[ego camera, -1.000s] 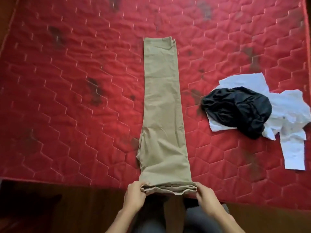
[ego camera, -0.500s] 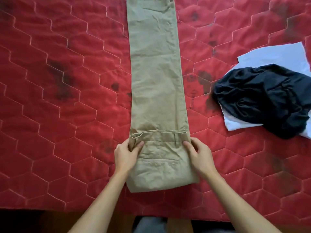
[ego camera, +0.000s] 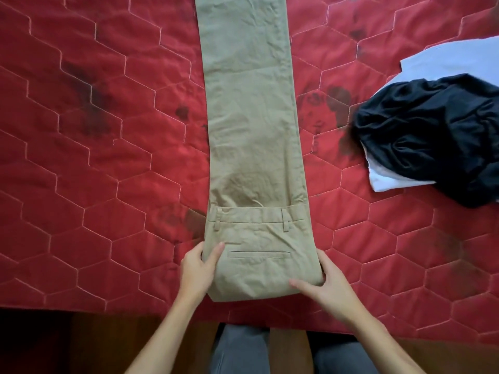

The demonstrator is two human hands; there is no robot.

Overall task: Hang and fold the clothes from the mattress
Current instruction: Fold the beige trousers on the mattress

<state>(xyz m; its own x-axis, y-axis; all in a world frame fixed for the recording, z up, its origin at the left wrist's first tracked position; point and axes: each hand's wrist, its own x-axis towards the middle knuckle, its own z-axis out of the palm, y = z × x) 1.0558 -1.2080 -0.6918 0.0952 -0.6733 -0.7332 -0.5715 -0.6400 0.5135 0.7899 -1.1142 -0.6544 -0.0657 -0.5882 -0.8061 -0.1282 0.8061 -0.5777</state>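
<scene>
A pair of khaki trousers point(ego camera: 251, 130) lies lengthwise on the red quilted mattress point(ego camera: 94, 184), legs running away from me and out of the top of the view. The waist end is folded over onto the legs, with the waistband, belt loops and back pocket facing up. My left hand point(ego camera: 201, 268) pinches the left edge of the folded part, thumb on top. My right hand point(ego camera: 321, 282) grips the right corner at the fold, thumb lying across the fabric.
A crumpled black garment point(ego camera: 432, 141) lies on a white shirt point(ego camera: 445, 55) at the right of the mattress. The mattress front edge runs just below my hands, with dark wooden floor point(ego camera: 81, 344) and my grey-clad knees point(ego camera: 240, 349) beneath it.
The waist end has been turned over onto the legs. Both hands have slid back from the waistband to the sides of the fold, and the view has moved closer.
</scene>
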